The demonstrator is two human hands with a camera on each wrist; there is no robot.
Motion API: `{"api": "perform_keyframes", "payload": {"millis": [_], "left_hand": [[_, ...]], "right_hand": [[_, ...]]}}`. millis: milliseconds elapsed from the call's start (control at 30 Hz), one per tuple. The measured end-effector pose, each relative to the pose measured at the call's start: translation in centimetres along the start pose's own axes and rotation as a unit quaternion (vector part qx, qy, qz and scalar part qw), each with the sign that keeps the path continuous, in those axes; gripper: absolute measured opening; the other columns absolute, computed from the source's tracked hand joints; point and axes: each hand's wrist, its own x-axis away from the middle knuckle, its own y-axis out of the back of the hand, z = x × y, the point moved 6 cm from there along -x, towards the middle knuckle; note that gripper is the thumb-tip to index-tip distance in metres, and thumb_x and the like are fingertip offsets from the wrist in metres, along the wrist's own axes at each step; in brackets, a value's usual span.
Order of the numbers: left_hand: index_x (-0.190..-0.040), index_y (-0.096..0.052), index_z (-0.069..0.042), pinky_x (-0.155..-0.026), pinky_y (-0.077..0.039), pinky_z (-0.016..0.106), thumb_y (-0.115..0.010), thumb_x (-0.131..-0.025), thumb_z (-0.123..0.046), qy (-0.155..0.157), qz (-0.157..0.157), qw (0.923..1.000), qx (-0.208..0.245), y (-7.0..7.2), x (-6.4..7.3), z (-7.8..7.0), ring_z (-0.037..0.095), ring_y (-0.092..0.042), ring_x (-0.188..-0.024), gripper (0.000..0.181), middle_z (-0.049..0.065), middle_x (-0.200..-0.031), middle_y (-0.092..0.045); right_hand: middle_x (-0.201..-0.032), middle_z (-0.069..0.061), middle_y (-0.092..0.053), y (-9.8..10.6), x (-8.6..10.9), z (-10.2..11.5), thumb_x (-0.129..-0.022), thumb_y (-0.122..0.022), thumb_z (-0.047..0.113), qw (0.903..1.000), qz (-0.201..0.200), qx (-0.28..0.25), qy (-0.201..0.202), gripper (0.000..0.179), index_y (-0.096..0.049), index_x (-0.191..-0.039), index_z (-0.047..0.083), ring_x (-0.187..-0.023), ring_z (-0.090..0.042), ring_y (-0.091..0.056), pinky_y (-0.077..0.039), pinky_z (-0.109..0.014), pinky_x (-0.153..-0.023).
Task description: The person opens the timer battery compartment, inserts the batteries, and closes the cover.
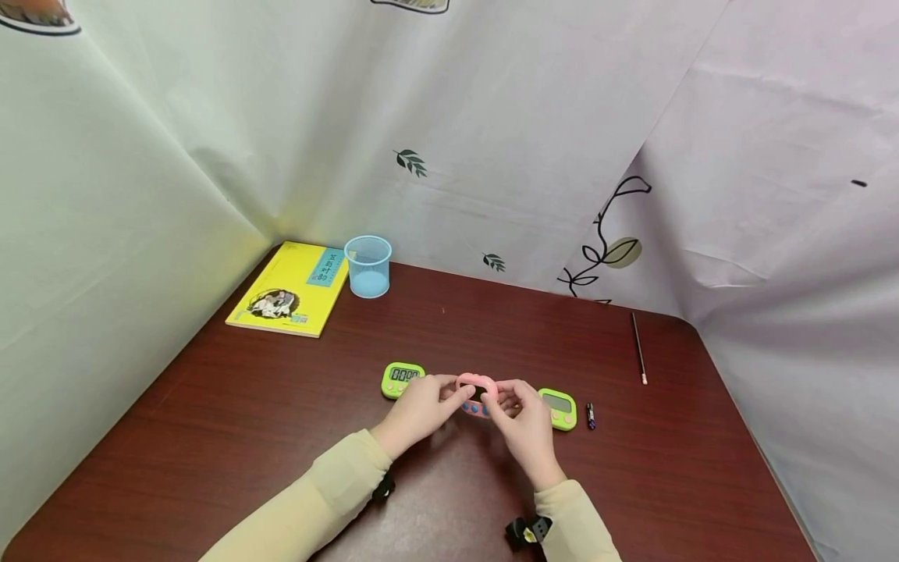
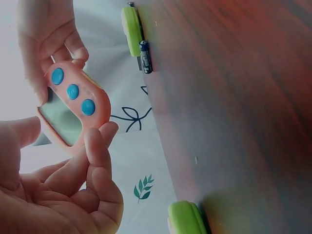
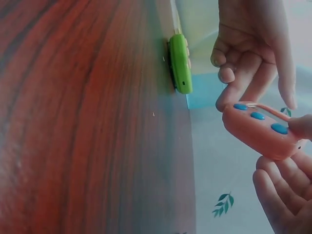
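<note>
cream sleeves [image 1: 312, 499] are seen across the lower frame; just below its centre, a pink timer [image 1: 478, 390] is pinched between thumb and fingers by the left hand [image 1: 420, 407] and right hand [image 1: 525, 425], and is flanked by green timers [image 1: 402, 377].

Zeros on the left green timer [image 1: 401, 378]

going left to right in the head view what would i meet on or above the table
Yellow book, translucent blue cup, green timer showing digits, pink timer, green timer with blank screen, battery, dark pencil.
</note>
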Motion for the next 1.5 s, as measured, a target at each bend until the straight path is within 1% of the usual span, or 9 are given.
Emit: {"api": "perform_keyframes", "payload": {"millis": [200,400,567,667,933,1167,1333,1400,1500], "left_hand": [[-0.113,-0.067,-0.002,-0.072,-0.050,0.030,-0.052,-0.092,-0.054,0.012,0.004,0.9999,0.010,0.1,0.2,0.2,0.012,-0.066,-0.083,0.058,0.006,-0.094,-0.073],[-0.117,-0.065,0.000,-0.079,-0.051,0.036,-0.049,-0.093,-0.054,0.025,0.022,0.9993,0.014,0.0,0.3,0.3,0.019,-0.067,-0.095,0.062,0.011,-0.104,-0.071],[-0.117,-0.066,0.000,-0.082,-0.051,0.038,-0.049,-0.094,-0.051,0.026,0.033,0.9988,0.028,0.1,0.3,0.0,0.021,-0.065,-0.101,0.058,0.012,-0.108,-0.069],[-0.117,-0.066,-0.001,-0.082,-0.050,0.036,-0.050,-0.095,-0.049,0.026,0.036,0.9986,0.029,0.1,0.2,-0.1,0.019,-0.065,-0.098,0.056,0.009,-0.103,-0.071],[-0.114,-0.067,-0.003,-0.074,-0.050,0.031,-0.055,-0.093,-0.043,0.019,0.044,0.9978,0.047,0.0,0.2,-0.3,0.017,-0.067,-0.090,0.046,0.006,-0.095,-0.073],[-0.110,-0.067,-0.001,-0.062,-0.046,0.025,-0.063,-0.089,-0.037,0.040,0.059,0.9933,0.091,-0.2,0.0,0.2,0.010,-0.061,-0.069,0.042,0.002,-0.080,-0.071],[-0.112,-0.061,0.006,-0.059,-0.047,0.029,-0.067,-0.088,-0.026,0.075,0.066,0.9775,0.186,-0.6,0.0,0.8,0.014,-0.060,-0.062,0.041,0.005,-0.068,-0.067],[-0.115,-0.059,0.007,-0.060,-0.048,0.031,-0.067,-0.088,-0.025,0.083,0.067,0.9735,0.203,-0.6,0.0,0.9,0.012,-0.058,-0.062,0.043,0.004,-0.067,-0.065],[-0.118,-0.058,0.008,-0.061,-0.047,0.029,-0.067,-0.088,-0.025,0.085,0.068,0.9735,0.201,-0.6,0.1,1.0,0.009,-0.056,-0.063,0.046,0.001,-0.068,-0.064]], "right_hand": [[-0.078,0.007,-0.058,-0.1,0.4,1.0,-0.077,-0.079,0.013,0.9954,-0.014,0.050,0.081,0.015,-0.068,-0.087,0.014,-0.068,-0.008,-0.055,-0.047,-0.025,-0.056],[-0.082,0.005,-0.061,-0.3,0.7,1.6,-0.071,-0.082,0.010,0.9811,-0.023,0.096,0.167,0.021,-0.069,-0.088,0.015,-0.075,-0.010,-0.055,-0.044,-0.029,-0.064],[-0.083,0.004,-0.060,-0.5,1.1,2.1,-0.065,-0.086,0.008,0.9672,-0.039,0.137,0.211,0.028,-0.070,-0.086,0.015,-0.077,-0.013,-0.054,-0.039,-0.030,-0.070],[-0.083,0.002,-0.059,-0.6,1.5,2.6,-0.063,-0.086,0.008,0.9560,-0.046,0.157,0.244,0.029,-0.069,-0.085,0.014,-0.077,-0.016,-0.053,-0.037,-0.032,-0.071],[-0.086,-0.001,-0.058,-1.0,2.1,3.6,-0.066,-0.082,0.011,0.9280,-0.038,0.194,0.316,0.022,-0.067,-0.082,0.014,-0.078,-0.020,-0.053,-0.038,-0.036,-0.074],[-0.089,-0.001,-0.058,-0.9,2.4,3.9,-0.071,-0.078,0.022,0.9227,-0.018,0.192,0.334,0.019,-0.070,-0.087,0.016,-0.081,-0.020,-0.052,-0.037,-0.035,-0.076],[-0.089,-0.001,-0.057,-0.8,2.4,4.2,-0.074,-0.076,0.024,0.9181,-0.008,0.193,0.346,0.018,-0.072,-0.090,0.018,-0.082,-0.020,-0.051,-0.037,-0.035,-0.075],[-0.089,-0.001,-0.057,-0.9,2.4,4.1,-0.073,-0.077,0.023,0.9194,-0.007,0.188,0.345,0.018,-0.072,-0.089,0.018,-0.082,-0.020,-0.051,-0.037,-0.035,-0.074],[-0.088,0.000,-0.056,-1.1,2.4,3.9,-0.070,-0.080,0.022,0.9221,-0.002,0.185,0.340,0.020,-0.071,-0.088,0.019,-0.083,-0.019,-0.051,-0.037,-0.035,-0.074]]}}
